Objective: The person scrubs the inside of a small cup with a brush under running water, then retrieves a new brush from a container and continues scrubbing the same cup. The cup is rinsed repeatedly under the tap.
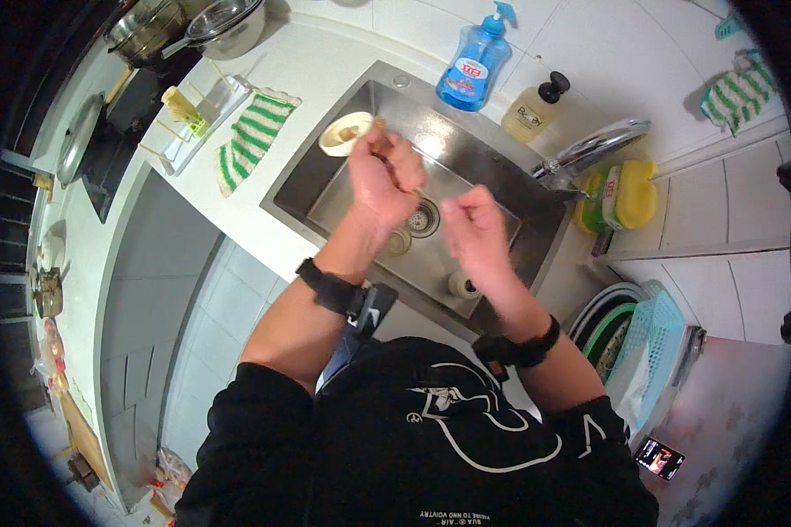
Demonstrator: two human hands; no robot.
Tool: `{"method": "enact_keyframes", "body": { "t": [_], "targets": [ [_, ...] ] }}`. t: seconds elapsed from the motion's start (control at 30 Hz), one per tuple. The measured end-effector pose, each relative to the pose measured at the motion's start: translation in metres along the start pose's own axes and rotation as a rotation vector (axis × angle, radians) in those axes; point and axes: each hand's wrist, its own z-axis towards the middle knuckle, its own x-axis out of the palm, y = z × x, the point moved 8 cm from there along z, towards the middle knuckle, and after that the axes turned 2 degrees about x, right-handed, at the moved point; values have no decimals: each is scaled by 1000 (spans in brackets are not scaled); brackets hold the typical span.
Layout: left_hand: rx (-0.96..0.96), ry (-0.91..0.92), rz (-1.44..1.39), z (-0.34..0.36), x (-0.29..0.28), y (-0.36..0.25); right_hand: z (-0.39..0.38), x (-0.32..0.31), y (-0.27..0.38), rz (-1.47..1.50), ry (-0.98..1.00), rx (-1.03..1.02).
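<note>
My left hand [387, 178] is closed in a fist above the stainless-steel sink [369, 92]. A small pale-brown bit shows at its far edge; what the fingers hold is hidden. To its right, my right hand [476, 230] has curled fingers pressed together, slightly blurred, and I cannot make out anything in them. The hands are apart. Just beyond my left hand is a white bowl-like dish [346, 134] with something brownish in it, at the sink's left side. Below the hands lie the drain [424, 218] and a small white round object [462, 284].
Behind the sink stand a blue soap bottle [475, 63], a yellowish pump bottle [536, 107] and the faucet [589, 149]. A yellow-capped bottle [620, 195] is at the right. A green-striped cloth [259, 136] lies on the left counter. Basins and a blue basket [649, 342] stand right.
</note>
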Motion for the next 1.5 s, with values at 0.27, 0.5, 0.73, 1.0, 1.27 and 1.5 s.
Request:
{"method": "enact_keyframes", "body": {
  "t": [0.27, 0.5, 0.73, 1.0, 1.27, 1.5],
  "targets": [
    [79, -12, 4, 2, -2, -8, -14, -13, -29, 488, 38, 405],
    [93, 9, 4, 3, -4, -2, -26, 6, -32, 747, 287, 752],
    [-89, 67, 38, -1, 6, 14, -15, 8, -28, 775, 355, 497],
    [-27, -12, 104, 1, -2, 4, -11, 3, 31, -299, -24, -247],
    [-236, 3, 73, -6, 11, 23, -17, -4, -15, 20, 2, 137],
    [-238, 64, 52, -4, 20, 18, -27, 18, -10, 548, 41, 447]
  ]
}}
